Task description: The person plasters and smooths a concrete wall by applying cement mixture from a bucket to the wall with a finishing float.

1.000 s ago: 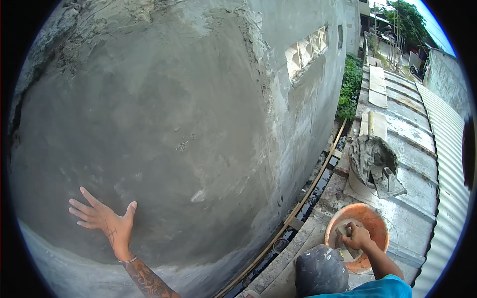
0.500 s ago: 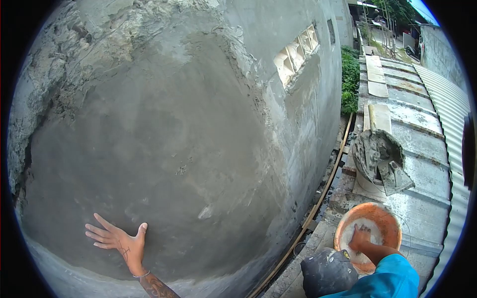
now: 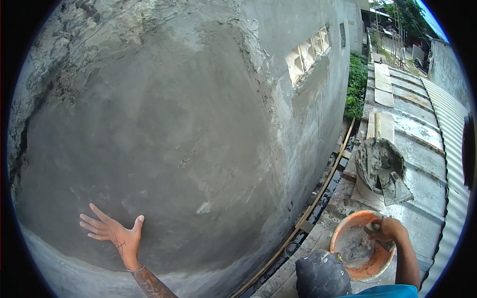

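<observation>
My left hand [image 3: 115, 233] is spread open against the damp grey plaster of the wall [image 3: 164, 129], its fingers pointing left and the thumb up. At the lower right, my right hand [image 3: 390, 229] is closed at the right side of an orange bucket [image 3: 343, 226]. Its fingers wrap around a grey, cement-smeared hand tool [image 3: 370, 229], which shows on both sides of the fist; I cannot tell its exact kind. Grey wet material shows inside the bucket below that hand.
Behind the orange bucket stands a mortar-caked bucket [image 3: 380, 164] with a flat grey tool [image 3: 396, 189] on its rim. A dark speckled rounded shape [image 3: 323, 274] is beside the orange bucket. Metal roofing [image 3: 422, 174], a long wooden strip [image 3: 325, 186] and a vent opening [image 3: 308, 54] lie beyond.
My right hand has risen from the pale contents of the orange bucket to its right side, now gripping a grey tool. My left hand stays spread on the wall; the view has shifted slightly.
</observation>
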Motion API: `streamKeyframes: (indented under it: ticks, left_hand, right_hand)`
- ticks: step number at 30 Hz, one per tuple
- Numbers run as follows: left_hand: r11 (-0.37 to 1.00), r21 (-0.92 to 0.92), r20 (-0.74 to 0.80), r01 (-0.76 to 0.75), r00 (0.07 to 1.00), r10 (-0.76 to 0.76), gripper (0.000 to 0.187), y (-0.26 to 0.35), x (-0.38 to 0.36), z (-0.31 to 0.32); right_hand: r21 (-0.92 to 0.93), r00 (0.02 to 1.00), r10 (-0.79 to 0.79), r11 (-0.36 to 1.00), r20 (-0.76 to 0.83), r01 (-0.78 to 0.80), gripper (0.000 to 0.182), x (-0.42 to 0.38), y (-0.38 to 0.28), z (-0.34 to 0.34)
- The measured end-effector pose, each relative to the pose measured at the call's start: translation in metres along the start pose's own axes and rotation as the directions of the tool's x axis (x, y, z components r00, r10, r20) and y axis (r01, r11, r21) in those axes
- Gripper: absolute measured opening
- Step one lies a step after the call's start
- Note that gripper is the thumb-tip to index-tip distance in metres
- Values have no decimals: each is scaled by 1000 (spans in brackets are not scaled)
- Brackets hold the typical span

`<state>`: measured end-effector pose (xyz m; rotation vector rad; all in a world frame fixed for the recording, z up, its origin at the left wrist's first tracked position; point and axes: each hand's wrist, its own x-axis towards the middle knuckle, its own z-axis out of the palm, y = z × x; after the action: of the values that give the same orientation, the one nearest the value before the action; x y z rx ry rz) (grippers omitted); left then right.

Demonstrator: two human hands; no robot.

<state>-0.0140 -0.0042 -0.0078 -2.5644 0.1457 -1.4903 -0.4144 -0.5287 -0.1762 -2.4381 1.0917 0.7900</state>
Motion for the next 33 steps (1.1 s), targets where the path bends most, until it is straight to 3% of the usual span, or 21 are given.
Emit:
streamKeyframes:
  ticks: [2, 4, 5, 6, 8, 9, 12, 14, 16, 20, 23, 25, 27, 29, 32, 33]
  left_hand:
    - [1000, 7, -4, -4, 1000, 4, 144, 1, 1, 1]
    - [1000, 19, -7, -2, 1000, 2, 145, 2, 1, -1]
    - [1000, 11, 17, 7, 1000, -8, 145, 2, 2, -2]
    - [1000, 3, 41, 23, 999, -23, 145, 3, 1, -4]
    - [998, -7, 64, 57, 996, -56, 144, 5, 4, -7]
    - [998, -11, 77, 63, 995, -62, 144, 6, 3, -10]
    - [999, -8, 85, 48, 995, -47, 143, 4, 3, -10]
    - [999, -8, 68, 47, 997, -46, 143, 4, 3, -7]
    - [1000, -4, 53, 30, 998, -29, 143, 3, 2, -5]
    - [999, 7, 60, 32, 998, -32, 143, 4, 3, -3]
    - [999, -3, 50, 32, 998, -31, 143, 4, 1, -2]
    - [1000, -16, 21, 26, 999, -25, 142, 3, 1, -2]
    - [1000, -5, 21, 27, 999, -27, 142, 5, 1, -2]
    - [1000, 6, 29, 20, 999, -20, 142, 3, 2, -4]
    - [1000, -4, 10, 29, 1000, -29, 143, 4, 5, -3]
    - [1000, -11, -5, 29, 1000, -29, 142, 5, 4, -3]
  right_hand:
    - [8, 975, -121, 992, -186, 125, 69, 6, -18, -42]
    - [103, 860, -268, 934, -435, 343, 70, 16, -78, -87]
    - [131, 673, -362, 815, -645, 565, 69, 47, -101, -91]
    - [72, 493, -383, 729, -781, 681, 69, 73, -135, -104]
    - [-64, 144, -316, 567, -938, 822, 68, 124, -220, -134]
    - [-77, 57, -251, 494, -966, 866, 66, 141, -266, -153]
    - [-39, 50, -160, 504, -986, 863, 64, 201, -380, -194]
    - [97, 23, 141, 541, -990, 836, 62, 202, -424, -227]
    - [25, -137, 219, 607, -966, 794, 59, 204, -429, -277]
    - [-103, -182, 140, 443, -973, 890, 55, 165, -416, -366]
    - [-142, -283, 155, 587, -947, 797, 54, 152, -432, -328]
    - [-128, -260, 156, 570, -953, 812, 54, 179, -432, -282]
    - [-39, -140, 139, 560, -980, 828, 55, 213, -423, -232]
    - [83, 53, 67, 615, -996, 784, 56, 239, -404, -178]
    - [99, 129, -4, 617, -992, 781, 56, 246, -399, -162]
    - [48, 10, 65, 606, -998, 794, 55, 243, -410, -189]
